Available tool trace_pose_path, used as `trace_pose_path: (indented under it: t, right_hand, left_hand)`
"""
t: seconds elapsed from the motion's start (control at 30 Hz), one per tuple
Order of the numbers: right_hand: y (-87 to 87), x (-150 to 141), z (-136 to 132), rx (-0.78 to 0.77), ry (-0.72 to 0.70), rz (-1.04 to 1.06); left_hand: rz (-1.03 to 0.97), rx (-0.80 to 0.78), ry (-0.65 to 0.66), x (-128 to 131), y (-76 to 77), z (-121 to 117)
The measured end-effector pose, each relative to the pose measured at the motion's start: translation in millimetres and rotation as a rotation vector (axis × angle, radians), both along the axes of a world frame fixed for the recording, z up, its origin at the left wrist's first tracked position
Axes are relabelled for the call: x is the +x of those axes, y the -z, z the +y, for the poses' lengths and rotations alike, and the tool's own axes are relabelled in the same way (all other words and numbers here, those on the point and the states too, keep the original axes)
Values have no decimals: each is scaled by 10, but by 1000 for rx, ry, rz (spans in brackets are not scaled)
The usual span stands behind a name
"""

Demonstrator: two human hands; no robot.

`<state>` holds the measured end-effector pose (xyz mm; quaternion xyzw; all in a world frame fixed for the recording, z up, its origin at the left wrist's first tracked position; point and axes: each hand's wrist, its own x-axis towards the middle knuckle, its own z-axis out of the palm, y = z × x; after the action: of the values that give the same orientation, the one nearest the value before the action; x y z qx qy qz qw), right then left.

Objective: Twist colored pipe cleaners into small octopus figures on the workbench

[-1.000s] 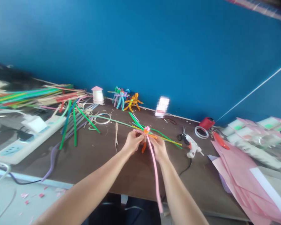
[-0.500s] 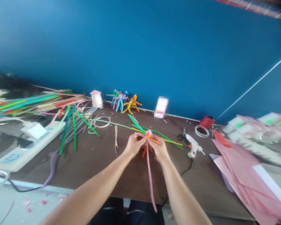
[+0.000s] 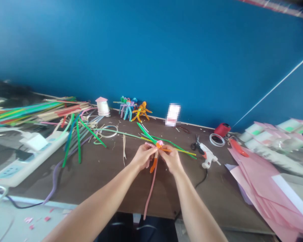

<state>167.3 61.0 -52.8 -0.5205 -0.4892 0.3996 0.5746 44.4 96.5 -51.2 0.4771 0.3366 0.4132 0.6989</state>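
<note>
Between my two hands, over the brown table, is a small pipe-cleaner figure (image 3: 159, 144) with a pink top and orange limbs. My left hand (image 3: 144, 156) pinches its left side. On the other side my right hand (image 3: 171, 159) has its fingers closed on an orange limb. A long pink pipe cleaner (image 3: 150, 196) hangs from the figure toward the table's front edge. Green pipe cleaners (image 3: 146, 133) and a yellow pipe cleaner (image 3: 185, 151) lie just behind my hands. The fingertips partly hide the figure's middle.
Several finished pipe-cleaner figures (image 3: 127, 107) stand by the blue wall. A heap of pipe cleaners (image 3: 35, 109) and a power strip (image 3: 30, 158) lie left. To the right are scissors (image 3: 197, 144), a hot glue gun (image 3: 208, 156), a tape ring (image 3: 217, 140) and pink sheets (image 3: 262, 188).
The hanging end of the pink pipe cleaner has swung left, toward my left arm. An orange limb below the figure shows more fully. Both hands stay nearly in place.
</note>
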Motion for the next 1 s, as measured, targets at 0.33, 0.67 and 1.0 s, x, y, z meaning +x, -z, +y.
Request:
trace_pose_path:
  t: [0.33,0.67,1.0]
  right_hand:
    - [19,-4,19,99,27,-96]
    - [-31,-9,-17,-5,-50,47]
    - [-48,-23,-31,101,2,-71]
  left_hand:
    - [-205,-158,60,20,61,32]
    - [-224,-121,29,11,50,30]
    - [-271,-176,154,-36,48,52]
